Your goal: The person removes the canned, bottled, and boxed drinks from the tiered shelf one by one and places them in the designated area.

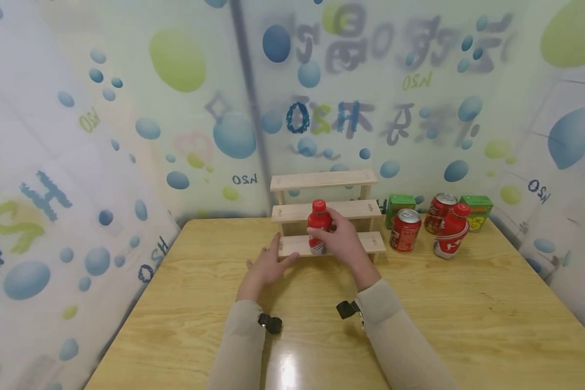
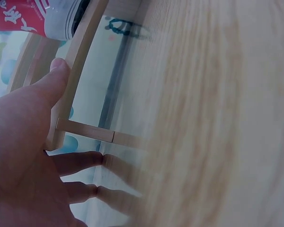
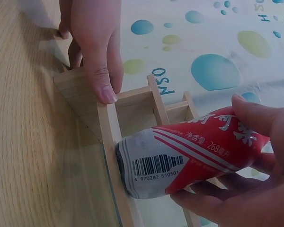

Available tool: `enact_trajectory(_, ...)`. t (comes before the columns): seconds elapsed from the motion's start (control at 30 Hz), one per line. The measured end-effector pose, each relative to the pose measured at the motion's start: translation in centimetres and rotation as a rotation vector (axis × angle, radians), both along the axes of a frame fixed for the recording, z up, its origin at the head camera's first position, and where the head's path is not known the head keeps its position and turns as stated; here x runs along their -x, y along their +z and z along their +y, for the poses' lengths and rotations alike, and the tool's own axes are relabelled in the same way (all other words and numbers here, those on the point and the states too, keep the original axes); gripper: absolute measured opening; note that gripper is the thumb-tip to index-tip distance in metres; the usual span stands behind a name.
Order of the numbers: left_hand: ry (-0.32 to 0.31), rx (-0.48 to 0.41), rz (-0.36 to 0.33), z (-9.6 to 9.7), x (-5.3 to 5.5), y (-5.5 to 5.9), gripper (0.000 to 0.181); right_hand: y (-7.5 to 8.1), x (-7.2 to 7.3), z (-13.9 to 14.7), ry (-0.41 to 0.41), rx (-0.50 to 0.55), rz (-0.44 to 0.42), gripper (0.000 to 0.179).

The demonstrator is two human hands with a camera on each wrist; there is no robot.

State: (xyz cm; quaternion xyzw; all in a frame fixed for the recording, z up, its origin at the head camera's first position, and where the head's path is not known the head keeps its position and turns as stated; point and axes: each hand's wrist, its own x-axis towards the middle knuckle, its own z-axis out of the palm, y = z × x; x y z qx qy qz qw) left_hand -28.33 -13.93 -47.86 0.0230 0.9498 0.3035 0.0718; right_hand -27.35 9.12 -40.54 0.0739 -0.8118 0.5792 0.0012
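Note:
A red plastic bottle (image 1: 319,221) with a red cap and a white lower band stands upright at the lowest step of a three-tier wooden shelf (image 1: 322,180). My right hand (image 1: 345,242) grips it, fingers and thumb around its upper half. In the right wrist view, the bottle's barcode (image 3: 157,164) shows, and its base is right at the lowest board. My left hand (image 1: 267,266) holds the left end of that board, with the thumb (image 2: 57,78) on its front edge. Its lower fingers reach down to the tabletop beside the shelf leg (image 2: 87,131).
Right of the shelf stand a red can (image 1: 405,232), another red can (image 1: 435,212) behind it, and a second red bottle (image 1: 451,233). Two green boxes (image 1: 478,208) are at the back. The wooden table (image 1: 214,244) meets a patterned curtain (image 1: 200,179).

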Motion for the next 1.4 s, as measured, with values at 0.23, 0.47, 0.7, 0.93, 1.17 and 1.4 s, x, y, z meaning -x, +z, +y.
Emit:
enact_trajectory(0.23, 0.001, -0.009, 0.001, -0.2, 0.0, 0.0, 0.099, 0.6, -0.4, 0.1, -0.013, -0.011, -0.004, 0.078)
enact_trajectory(0.47, 0.016, -0.016, -0.014, -0.7, -0.2, -0.6, 0.100, 1.2, -0.5, -0.3, 0.002, -0.043, -0.011, 0.081)
enact_trajectory(0.7, 0.035, -0.034, -0.025, -0.8, -0.6, -1.2, 0.099, 3.4, -1.1, 0.4, 0.023, -0.071, -0.003, 0.084)
enact_trajectory(0.93, 0.024, -0.026, -0.005, -0.5, -0.2, -0.7, 0.099, 5.7, -2.0, 2.9, 0.031, -0.119, 0.003, 0.083)
enact_trajectory(1.17, -0.006, -0.012, -0.001, -0.4, -0.1, -0.6, 0.099, 7.3, -3.6, 6.0, 0.045, -0.184, 0.012, 0.080)
enact_trajectory(1.4, -0.010, -0.005, 0.004, -0.3, -0.3, -0.2, 0.099, 8.2, -5.1, 9.1, 0.035, -0.235, 0.005, 0.090)
